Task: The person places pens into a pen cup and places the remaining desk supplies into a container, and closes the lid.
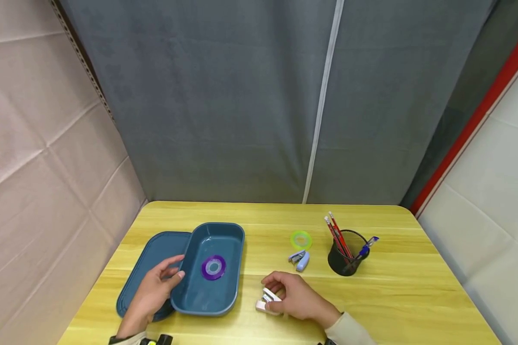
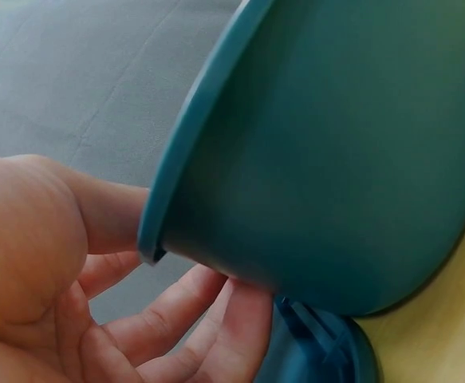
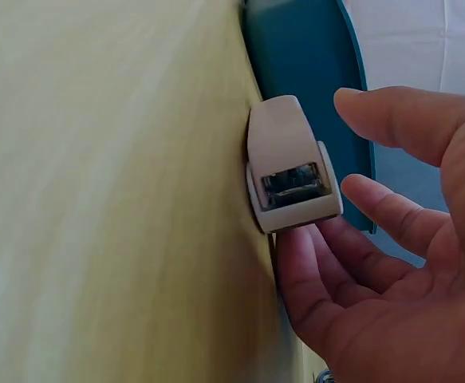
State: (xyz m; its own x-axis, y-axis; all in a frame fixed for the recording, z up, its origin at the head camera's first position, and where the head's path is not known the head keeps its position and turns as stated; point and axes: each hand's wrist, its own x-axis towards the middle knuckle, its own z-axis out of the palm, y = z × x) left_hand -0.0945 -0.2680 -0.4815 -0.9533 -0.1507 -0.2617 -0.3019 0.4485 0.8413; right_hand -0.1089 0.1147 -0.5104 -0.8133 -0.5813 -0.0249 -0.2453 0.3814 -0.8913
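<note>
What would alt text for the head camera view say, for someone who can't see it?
A person's left hand grips the edge of a blue tray containing a purple ring, while the right hand is at a small white stapler. The tray overlaps a blue lid; a black pen cup stands farther right.

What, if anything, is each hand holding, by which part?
Left hand pinches the blue box by its left side. Right hand touches the white stapler, thumb apart; not gripping.
</note>
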